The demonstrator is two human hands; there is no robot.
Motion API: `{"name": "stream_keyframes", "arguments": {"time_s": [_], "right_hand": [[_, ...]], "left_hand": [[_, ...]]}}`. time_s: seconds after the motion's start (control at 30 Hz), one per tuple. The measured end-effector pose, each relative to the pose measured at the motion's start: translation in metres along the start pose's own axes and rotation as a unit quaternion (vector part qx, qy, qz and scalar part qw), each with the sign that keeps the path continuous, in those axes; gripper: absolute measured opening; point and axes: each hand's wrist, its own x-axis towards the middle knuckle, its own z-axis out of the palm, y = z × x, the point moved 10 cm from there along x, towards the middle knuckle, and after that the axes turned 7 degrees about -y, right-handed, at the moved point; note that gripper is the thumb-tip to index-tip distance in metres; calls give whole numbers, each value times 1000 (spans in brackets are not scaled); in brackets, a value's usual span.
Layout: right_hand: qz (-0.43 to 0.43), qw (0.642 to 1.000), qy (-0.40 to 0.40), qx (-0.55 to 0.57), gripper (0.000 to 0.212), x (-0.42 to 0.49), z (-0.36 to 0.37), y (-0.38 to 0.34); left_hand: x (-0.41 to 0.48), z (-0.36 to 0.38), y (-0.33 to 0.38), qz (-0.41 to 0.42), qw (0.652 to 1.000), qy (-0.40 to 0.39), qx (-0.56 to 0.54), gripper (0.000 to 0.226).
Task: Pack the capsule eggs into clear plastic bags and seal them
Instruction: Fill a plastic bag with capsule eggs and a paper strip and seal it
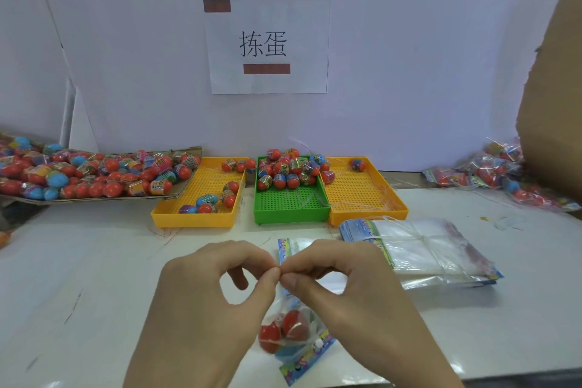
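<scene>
A clear plastic bag with a printed blue edge hangs in front of me, holding red capsule eggs. My left hand and my right hand meet above it, each pinching the bag's top between thumb and forefinger. A tied stack of empty clear bags lies to the right. The green tray holds a heap of eggs at its far end. The left yellow tray has several eggs, the right yellow tray one.
A cardboard tray heaped with capsule eggs sits at the far left. Filled bags pile up at the far right beside a brown cardboard box. A paper sign hangs on the white wall. Thin plastic strips litter the white table.
</scene>
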Motion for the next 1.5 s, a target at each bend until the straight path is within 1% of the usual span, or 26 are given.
{"name": "stream_keyframes", "arguments": {"time_s": [0.23, 0.4, 0.47, 0.57, 0.67, 0.77, 0.83, 1.03, 1.13, 1.17, 1.27, 1.37, 1.4, 1.5], "right_hand": [[-22, 999, 2, -27, 16, 0, 0, -4], [-28, 999, -8, -36, 15, 2, 3, -4], [-26, 999, -9, -33, 16, 3, 5, -3], [-33, 999, 2, -22, 18, 4, 5, -4], [-36, 999, 9, -18, 16, 5, 6, -5], [-34, 999, 14, -21, 15, 5, 6, -3], [-32, 999, 22, -22, 14, 5, 5, -1], [-26, 999, 32, -18, 12, 4, 4, 3], [-23, 999, 39, -18, 12, 4, 1, 5], [-23, 999, 35, -24, 14, 4, 1, 6], [-25, 999, 1, -43, 17, 5, 5, 6], [-32, 998, -18, -52, 19, 5, 8, 3], [-34, 998, -20, -56, 19, 5, 8, 2], [-35, 997, -22, -65, 17, 4, 9, 1]], "left_hand": [[5, 4, 3, 1, 1000, -22, -5, 35], [2, 7, -6, -13, 1000, -15, -22, 39], [0, 8, -10, -16, 1000, -1, -26, 37], [-1, 7, -12, -12, 999, 31, -31, 27], [-1, 8, -9, -6, 998, 45, -40, 6], [0, 10, -13, -14, 998, 40, -50, 18], [0, 13, -15, -17, 998, 33, -53, 19], [-2, 11, -13, -15, 998, 46, -45, 19], [-1, 10, -9, 0, 999, 31, -30, 9], [-2, 10, -10, 0, 999, 24, -28, 4], [-2, 10, -17, -8, 999, 11, -29, 8], [-3, 10, -20, 3, 1000, 3, -28, 23], [-3, 9, -19, 9, 1000, 6, -26, 24], [-4, 4, -13, 34, 999, 24, -10, 14]]}}
